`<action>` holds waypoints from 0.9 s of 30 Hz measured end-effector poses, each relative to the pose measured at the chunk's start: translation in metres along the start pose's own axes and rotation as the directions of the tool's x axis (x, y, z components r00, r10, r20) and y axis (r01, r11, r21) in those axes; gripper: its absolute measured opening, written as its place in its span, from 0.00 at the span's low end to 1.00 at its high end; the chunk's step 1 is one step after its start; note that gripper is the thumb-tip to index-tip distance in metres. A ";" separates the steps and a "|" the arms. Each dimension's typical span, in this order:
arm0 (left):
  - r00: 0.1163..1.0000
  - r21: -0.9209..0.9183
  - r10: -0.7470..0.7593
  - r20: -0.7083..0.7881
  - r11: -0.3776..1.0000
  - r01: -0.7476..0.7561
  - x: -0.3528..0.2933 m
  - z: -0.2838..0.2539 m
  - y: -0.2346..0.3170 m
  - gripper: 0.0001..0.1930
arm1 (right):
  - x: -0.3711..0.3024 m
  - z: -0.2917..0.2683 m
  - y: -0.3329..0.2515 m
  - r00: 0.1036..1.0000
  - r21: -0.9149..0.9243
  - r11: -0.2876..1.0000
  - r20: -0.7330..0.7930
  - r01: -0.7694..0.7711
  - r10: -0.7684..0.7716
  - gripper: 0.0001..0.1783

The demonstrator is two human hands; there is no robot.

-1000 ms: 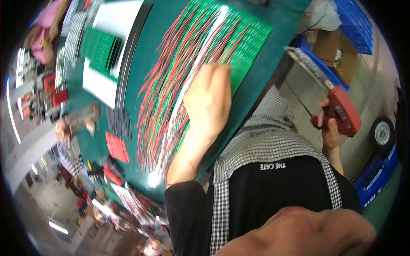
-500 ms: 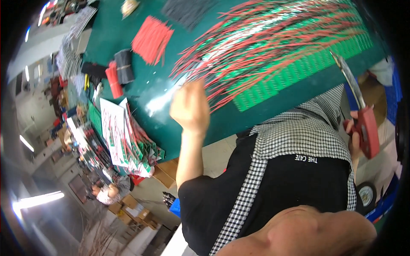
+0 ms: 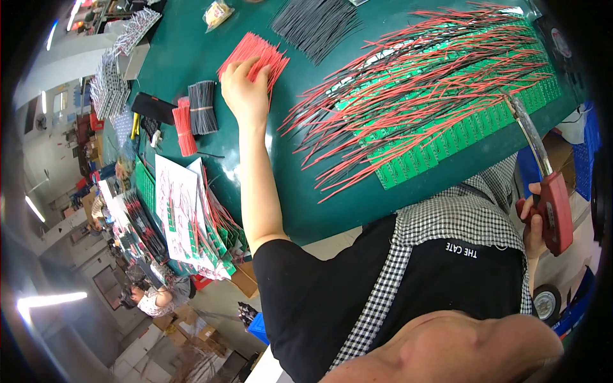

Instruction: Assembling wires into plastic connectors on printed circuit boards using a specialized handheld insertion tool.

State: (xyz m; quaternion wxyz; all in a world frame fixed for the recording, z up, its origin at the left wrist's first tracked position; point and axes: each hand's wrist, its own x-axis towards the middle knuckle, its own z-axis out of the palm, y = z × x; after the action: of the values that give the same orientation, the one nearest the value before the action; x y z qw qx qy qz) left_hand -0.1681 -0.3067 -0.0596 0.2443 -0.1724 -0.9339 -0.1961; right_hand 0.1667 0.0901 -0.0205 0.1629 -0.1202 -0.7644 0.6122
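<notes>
My left hand reaches over a pile of red wires on the green table, its bent fingertips on the pile and the thumb a little apart. No lifted wire shows in it. My right hand is closed round the handle of a red soldering gun off the table's near right edge. The gun's long metal barrel points up and away, its tip close to the near edge of the green circuit boards. Many red and black wires lie across these boards and overhang them to the left.
A pile of black wires lies at the back. Left of my arm are a red bundle and a black bundle. Wired boards and white sheets stack at the table's left end. Another person sits farther left.
My left hand has moved away from the wired boards, up and left onto the pile of red wires. The soldering gun stays in my right hand, nearly still; the view has shifted slightly.
</notes>
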 end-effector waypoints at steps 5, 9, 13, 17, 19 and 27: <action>0.952 -0.197 0.213 0.222 0.965 -0.170 0.028 0.007 0.057 0.12 | 0.008 0.005 -0.001 0.999 0.058 0.998 0.003 -0.040 0.040 0.28; 0.901 0.029 0.393 0.184 0.914 -0.405 0.040 0.040 0.091 0.15 | 0.006 0.006 0.002 0.999 0.093 0.995 -0.006 -0.046 0.047 0.27; 0.860 0.170 0.401 0.316 0.868 -0.467 0.047 0.060 0.099 0.07 | 0.002 0.005 0.003 0.995 0.147 0.986 -0.051 -0.082 0.090 0.28; 0.850 0.239 0.295 0.437 0.873 -0.426 0.060 0.066 0.104 0.04 | 0.005 0.005 -0.002 0.998 0.106 0.994 -0.061 -0.027 0.034 0.29; 0.799 0.214 0.255 0.545 0.879 -0.427 0.078 0.066 0.125 0.06 | -0.006 0.002 0.003 0.984 0.128 0.990 -0.162 -0.050 0.070 0.30; 0.809 -0.156 0.078 0.583 0.988 0.018 0.085 0.057 0.060 0.12 | 0.014 0.005 -0.004 0.967 0.245 0.968 -0.254 0.052 0.012 0.27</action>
State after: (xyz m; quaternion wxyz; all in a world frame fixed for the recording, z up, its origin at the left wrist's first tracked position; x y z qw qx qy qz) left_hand -0.2347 -0.2103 -0.0442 -0.0673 -0.2576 -0.9427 -0.2011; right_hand 0.1519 0.0899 -0.0165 0.2795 -0.1683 -0.6552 0.6814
